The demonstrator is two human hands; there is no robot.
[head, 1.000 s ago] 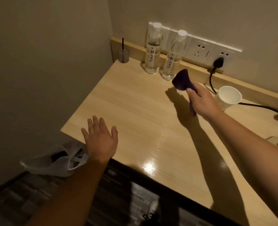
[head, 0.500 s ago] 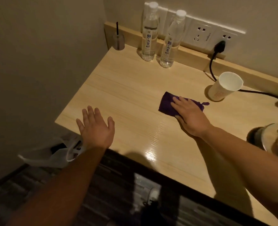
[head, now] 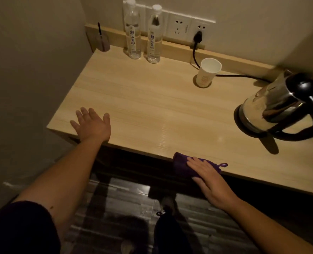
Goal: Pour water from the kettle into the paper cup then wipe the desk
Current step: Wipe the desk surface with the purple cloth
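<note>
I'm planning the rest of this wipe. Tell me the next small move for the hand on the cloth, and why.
Probably push the purple cloth away from the near edge, toward the paper cup. The right hand lies flat on it at the desk front edge, the cloth partly overhanging, with bare desktop ahead. The left hand is open over the left corner.

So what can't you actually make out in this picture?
- Water in the paper cup: head view, the inside shows only white, so its level cannot be told.
- Kettle: right side cut off by the frame edge.
- Purple cloth: partly covered by the right hand.
- Bottle labels: print too small and blurred to read.
- Floor under the desk: too dark.
</note>
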